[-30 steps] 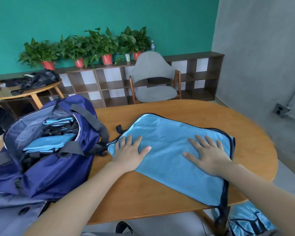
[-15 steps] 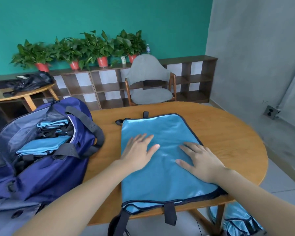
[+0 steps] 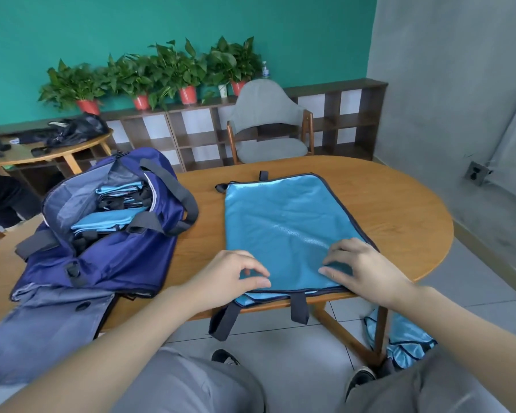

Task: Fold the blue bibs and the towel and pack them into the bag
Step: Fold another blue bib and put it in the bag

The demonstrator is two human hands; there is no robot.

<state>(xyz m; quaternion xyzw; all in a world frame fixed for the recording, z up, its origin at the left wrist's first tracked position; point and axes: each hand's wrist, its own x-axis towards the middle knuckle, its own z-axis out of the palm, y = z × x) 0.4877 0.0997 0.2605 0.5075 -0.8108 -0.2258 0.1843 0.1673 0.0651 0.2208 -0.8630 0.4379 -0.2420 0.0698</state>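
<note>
Both hands sit at the near edge of the flat light-blue satin bib with dark binding point(image 3: 289, 231), which lies on the rounded wooden table point(image 3: 399, 210) and stretches away from the fingers toward the far side. The left hand point(image 3: 233, 275) has its fingers curled with thumb and forefinger closing on the bib's near left corner, and the right hand point(image 3: 361, 269) has its fingers bent down onto the near right part, thumb tucked under toward the hem; whether either already has cloth truly pinched is hard to tell. Just below the hands, two dark webbing straps point(image 3: 299, 305) hang off the table edge. The bib looks thin, light and limp, with a sheen that suggests it will slide on the wood and on itself, so a fold should hold best if taken at the two bound near corners, where the trim gives some stiffness, and carried over evenly. To the left of the left hand stands the open navy-blue fabric bag point(image 3: 108, 257), with folded blue bibs point(image 3: 108, 220) already inside. Down to the right, below the right forearm, more blue bibs on the floor point(image 3: 405, 341) wait beside a table leg.
</note>
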